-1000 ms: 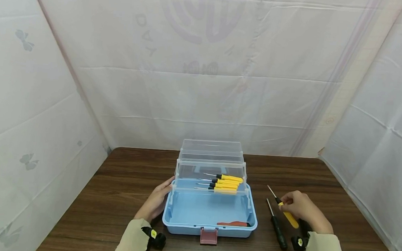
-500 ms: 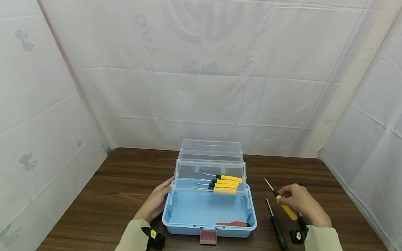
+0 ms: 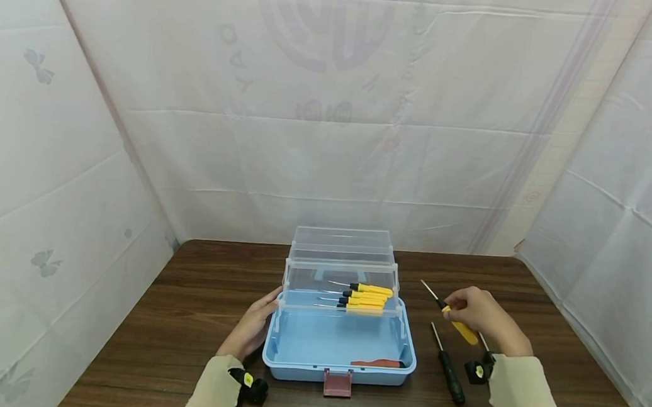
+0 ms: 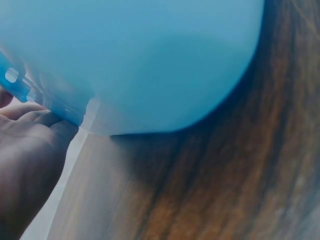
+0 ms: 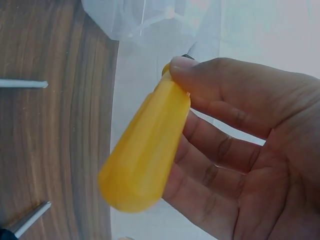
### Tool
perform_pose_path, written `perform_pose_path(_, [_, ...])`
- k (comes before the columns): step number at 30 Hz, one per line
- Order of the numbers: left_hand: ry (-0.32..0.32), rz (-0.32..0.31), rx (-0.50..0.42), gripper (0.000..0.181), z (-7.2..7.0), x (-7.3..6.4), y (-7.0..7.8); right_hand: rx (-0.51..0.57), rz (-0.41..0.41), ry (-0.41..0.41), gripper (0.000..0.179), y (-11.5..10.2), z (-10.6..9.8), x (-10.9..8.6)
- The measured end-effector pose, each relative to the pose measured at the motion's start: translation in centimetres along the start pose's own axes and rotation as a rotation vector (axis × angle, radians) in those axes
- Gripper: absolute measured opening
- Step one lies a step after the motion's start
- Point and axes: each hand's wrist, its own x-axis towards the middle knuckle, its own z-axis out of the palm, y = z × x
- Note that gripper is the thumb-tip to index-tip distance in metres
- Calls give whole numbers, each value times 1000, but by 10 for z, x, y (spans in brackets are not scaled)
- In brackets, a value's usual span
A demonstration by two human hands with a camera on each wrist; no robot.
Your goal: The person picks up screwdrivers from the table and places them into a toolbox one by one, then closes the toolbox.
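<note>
A light blue toolbox point(image 3: 291, 372) stands with its clear lid raised and its clear tray point(image 3: 297, 283) lifted. My left hand point(image 3: 251, 327) grips the left side of the box by its rim. Between thumb and fingers, my right hand point(image 3: 479, 315) pinches a yellow-handled screwdriver point(image 3: 464, 332) near its black collar, held up to the right of the box with the shaft pointing away and left. The right wrist view shows its yellow handle point(image 5: 145, 145) up close. Several similar yellow screwdrivers point(image 3: 369, 296) lie in the tray. A red-handled tool point(image 3: 377, 363) lies on the box floor.
On the brown wooden table point(image 3: 201, 283), a black-handled screwdriver point(image 3: 451, 375) lies right of the box. Another screwdriver's shaft point(image 3: 483, 342) shows there, partly hidden by the right wrist. A pinkish latch point(image 3: 338, 384) hangs at the box's front. White sheeting point(image 3: 328, 166) encloses the table's back and sides.
My right hand has moved up and left, carrying the yellow screwdriver away from the tabletop. The left hand and toolbox stay where they were.
</note>
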Motion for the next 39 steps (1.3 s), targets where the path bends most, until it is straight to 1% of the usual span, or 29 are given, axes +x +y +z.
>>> perform_pose_path(9, [-1, -14, 20, 53, 0, -1, 1, -43, -46, 39, 26, -12, -3, 8])
perform_pose_path(14, [-3, -12, 26, 54, 0, -1, 1, -46, -55, 36, 26, -19, -3, 13])
perform_pose_path(19, [-7, -4, 19, 54, 0, 0, 1, -60, -85, 35, 27, -24, -4, 17])
perform_pose_path(24, [-8, -5, 9, 54, 0, 0, 0, -70, -110, 38, 26, -27, -2, 23])
perform_pose_path(33, [-15, 7, -5, 53, 0, 0, 0, -65, -152, 54, 21, -43, 2, 31])
perform_pose_path(39, [-10, 1, 13, 53, 1, -1, 1, -81, -157, 50, 20, -51, 7, 38])
